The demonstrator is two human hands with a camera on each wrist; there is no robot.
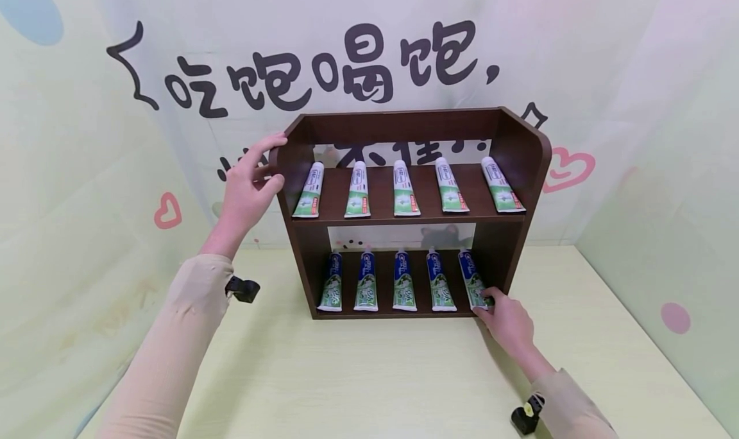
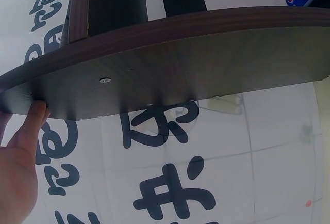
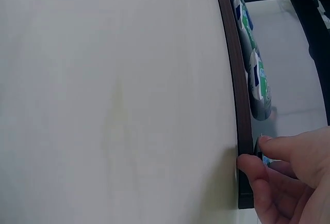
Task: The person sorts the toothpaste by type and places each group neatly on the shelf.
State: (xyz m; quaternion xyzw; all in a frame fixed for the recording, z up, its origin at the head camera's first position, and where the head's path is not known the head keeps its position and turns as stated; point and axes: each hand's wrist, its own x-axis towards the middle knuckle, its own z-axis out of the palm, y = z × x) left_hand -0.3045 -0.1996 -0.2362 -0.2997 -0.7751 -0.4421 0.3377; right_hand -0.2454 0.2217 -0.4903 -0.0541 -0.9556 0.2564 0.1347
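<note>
A dark brown two-tier shelf stands on the table, with toothpaste tubes lying in a row on each tier. My left hand rests its fingertips against the upper left side panel; the left wrist view catches its fingers touching that panel's outer face. At the lower right, my right hand pinches the bottom end of a blue-and-green toothpaste tube, the rightmost on the lower tier. In the right wrist view, thumb and fingers close around that end beside the shelf's front edge, mostly covering the tube.
White-and-green toothpaste tubes lie along the upper tier, caps toward the back. Other blue-and-green tubes lie spaced out on the lower one. The pale table extends in front, and a printed curtain hangs behind and at the sides.
</note>
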